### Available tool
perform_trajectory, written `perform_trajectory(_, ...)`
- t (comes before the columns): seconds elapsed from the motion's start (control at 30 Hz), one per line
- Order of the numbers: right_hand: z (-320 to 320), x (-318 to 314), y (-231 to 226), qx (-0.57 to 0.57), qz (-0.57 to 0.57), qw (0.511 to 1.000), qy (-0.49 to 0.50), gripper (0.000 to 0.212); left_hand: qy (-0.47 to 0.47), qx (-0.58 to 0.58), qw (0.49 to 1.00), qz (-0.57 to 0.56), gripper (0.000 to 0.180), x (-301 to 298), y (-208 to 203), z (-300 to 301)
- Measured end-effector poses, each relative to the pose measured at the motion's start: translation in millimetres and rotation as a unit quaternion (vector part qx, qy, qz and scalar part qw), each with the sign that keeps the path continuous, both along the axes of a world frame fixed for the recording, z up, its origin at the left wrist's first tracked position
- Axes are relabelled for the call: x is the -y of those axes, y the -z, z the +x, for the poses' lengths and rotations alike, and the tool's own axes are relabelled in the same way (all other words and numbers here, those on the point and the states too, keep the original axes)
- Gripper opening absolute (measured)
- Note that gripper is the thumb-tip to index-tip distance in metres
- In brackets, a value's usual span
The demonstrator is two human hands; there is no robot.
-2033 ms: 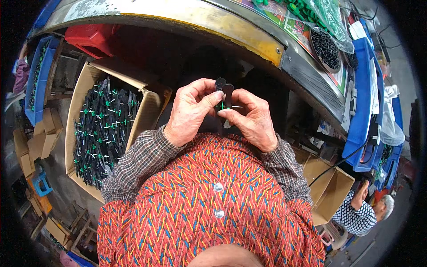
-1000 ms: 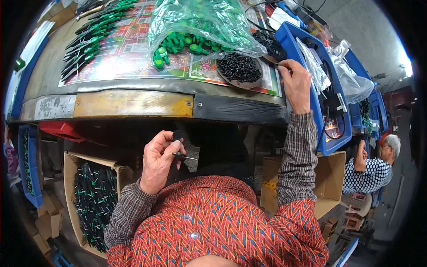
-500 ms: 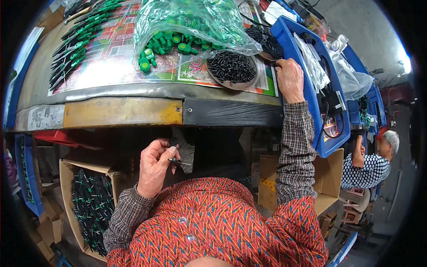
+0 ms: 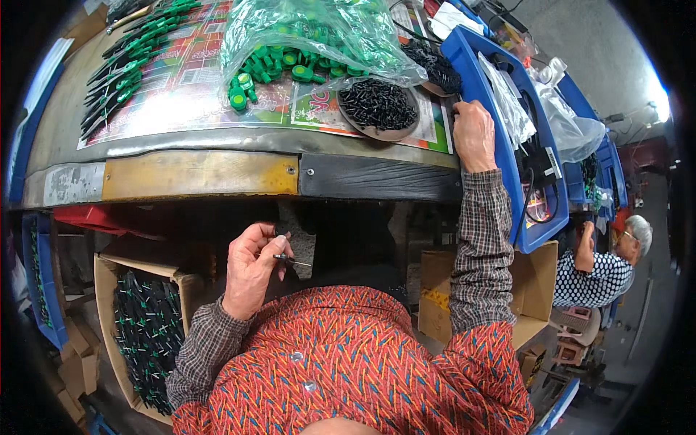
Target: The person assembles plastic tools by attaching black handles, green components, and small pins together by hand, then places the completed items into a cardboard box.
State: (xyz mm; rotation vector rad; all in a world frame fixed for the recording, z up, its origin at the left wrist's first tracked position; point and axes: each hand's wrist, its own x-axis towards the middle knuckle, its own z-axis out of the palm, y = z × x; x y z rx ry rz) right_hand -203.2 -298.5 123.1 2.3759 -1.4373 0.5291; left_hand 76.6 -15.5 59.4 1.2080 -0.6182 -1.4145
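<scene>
My left hand (image 4: pixel 251 267) is in front of the table edge, above my lap. Its thumb and fingers pinch a small black piece with a thin metal shaft (image 4: pixel 293 261), whose bare end points right. On the table's right side rests my right hand (image 4: pixel 475 136), against the blue bin (image 4: pixel 513 210), its fingers curled in; what they hold, if anything, is hidden. Just beyond it sits a dish of fine black parts (image 4: pixel 433 67). To its left stands a round dish of small black pieces (image 4: pixel 378 109).
A clear plastic bag of green caps (image 4: pixel 304 43) lies on the table. Black-and-green tools (image 4: pixel 119 80) are lined up at left. Below stand a carton of black-and-green pieces (image 4: pixel 148 333) and another carton (image 4: pixel 533 290). A person (image 4: pixel 594 272) sits at far right.
The view has shifted slightly. My right hand has stayed by the blue bin, its fingers a little more tucked in; my left hand keeps its pinch on the small piece.
</scene>
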Motion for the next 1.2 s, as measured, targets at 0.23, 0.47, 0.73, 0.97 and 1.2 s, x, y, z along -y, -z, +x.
perform_trajectory(0.23, 1, -7, -15, 0.012, 0.081, 0.997, -0.009, 0.012, -0.001, -0.001, 1.000, 0.001, 0.013, -1, -3, -2)
perform_trajectory(0.47, -2, -15, -18, 0.025, 0.038, 0.999, -0.002, 0.023, 0.000, 0.000, 1.000, 0.002, 0.013, -1, -1, -3)
perform_trajectory(0.73, -3, -15, -14, 0.011, 0.046, 0.999, -0.020, 0.020, 0.009, 0.005, 1.000, 0.019, 0.013, -1, 1, -5)
perform_trajectory(0.97, -1, -12, -19, 0.012, 0.094, 0.995, -0.043, 0.019, 0.009, 0.003, 1.000, 0.017, 0.015, -2, 3, -5)
perform_trajectory(1.2, -3, -18, -21, 0.005, 0.092, 0.994, -0.058, 0.019, 0.014, 0.004, 1.000, 0.017, 0.014, -1, 3, -4)
